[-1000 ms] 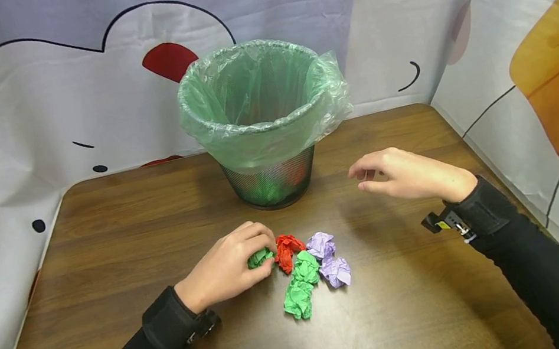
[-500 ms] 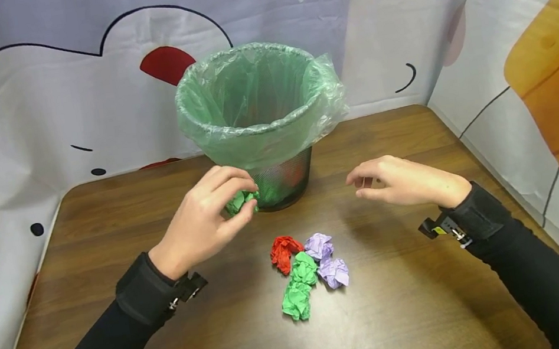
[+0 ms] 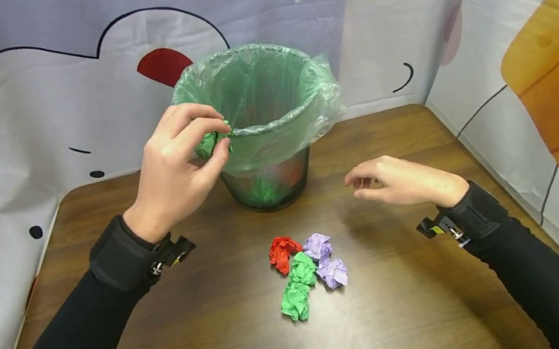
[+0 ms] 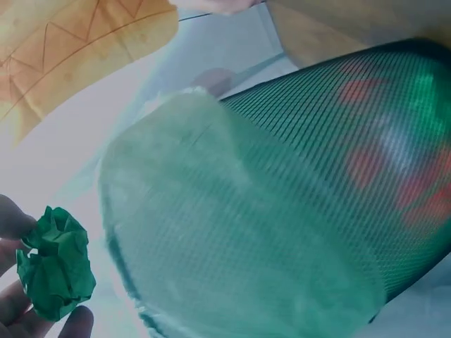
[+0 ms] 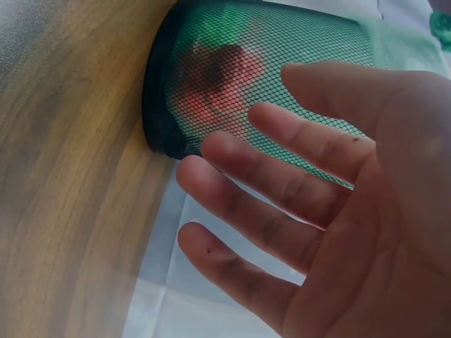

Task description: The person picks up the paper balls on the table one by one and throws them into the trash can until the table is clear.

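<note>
My left hand (image 3: pixel 176 162) pinches a crumpled green paper ball (image 4: pixel 56 264) between thumb and fingers, up beside the near left rim of a mesh waste bin (image 3: pixel 270 185). A translucent green bin liner (image 3: pixel 275 142) is folded over the bin's rim. Over the table to the right of the bin, my right hand (image 3: pixel 393 182) hovers with relaxed fingers and holds nothing. In front of the bin lie a red paper ball (image 3: pixel 284 253), green crumpled paper (image 3: pixel 298 288) and purple crumpled paper (image 3: pixel 325 260), touching in a cluster.
Red and green shapes show through the bin's mesh (image 5: pixel 218 77). The brown wooden table (image 3: pixel 201 340) meets a printed white curtain (image 3: pixel 2 148) behind and at the sides. Each wrist wears a black band with a small camera.
My left hand has lifted the green paper ball from the cluster and carried it up and away to the bin's rim. My right hand has stayed nearly still.
</note>
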`<state>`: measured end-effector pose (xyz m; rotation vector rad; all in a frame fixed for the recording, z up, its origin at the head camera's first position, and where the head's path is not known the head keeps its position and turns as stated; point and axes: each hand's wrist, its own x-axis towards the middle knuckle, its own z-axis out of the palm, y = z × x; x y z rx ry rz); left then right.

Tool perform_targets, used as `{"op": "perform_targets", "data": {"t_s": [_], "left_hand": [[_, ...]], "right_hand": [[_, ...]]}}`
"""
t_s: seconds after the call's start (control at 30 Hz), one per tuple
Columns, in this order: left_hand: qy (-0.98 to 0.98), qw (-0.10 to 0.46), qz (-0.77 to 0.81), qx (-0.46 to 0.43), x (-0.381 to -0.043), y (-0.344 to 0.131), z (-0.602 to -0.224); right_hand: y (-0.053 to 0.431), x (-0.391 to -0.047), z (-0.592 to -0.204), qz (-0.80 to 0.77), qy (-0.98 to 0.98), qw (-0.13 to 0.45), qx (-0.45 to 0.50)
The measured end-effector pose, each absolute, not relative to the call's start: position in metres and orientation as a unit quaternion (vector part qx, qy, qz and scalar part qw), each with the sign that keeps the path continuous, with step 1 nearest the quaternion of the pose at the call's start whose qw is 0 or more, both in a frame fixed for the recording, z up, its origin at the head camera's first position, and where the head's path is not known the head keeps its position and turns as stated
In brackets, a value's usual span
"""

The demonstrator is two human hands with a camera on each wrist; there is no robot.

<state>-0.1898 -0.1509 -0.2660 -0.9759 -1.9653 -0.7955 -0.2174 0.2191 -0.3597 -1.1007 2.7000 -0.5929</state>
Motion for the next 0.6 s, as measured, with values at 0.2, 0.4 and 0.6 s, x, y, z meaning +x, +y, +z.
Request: {"op": "perform_targets", "data": {"t_s": [0.2,0.4,0.6], "left_hand": [[-0.767,0.420,-0.307,-0.375,-0.203,-0.147,-0.246],[-0.765,0.440,-0.290,-0.370,-0.216,-0.148,-0.232],[-0.769,0.445,-0.284,-0.361,-0.225,-0.147,-0.223]], "right_hand": [[0.220,-0.217,-0.361,-0.197,0.904,0.083,-0.370],[0.221,-0.218,-0.363,-0.197,0.906,0.089,-0.364],[0.222,-0.218,-0.362,-0.195,0.908,0.095,-0.359]]}}
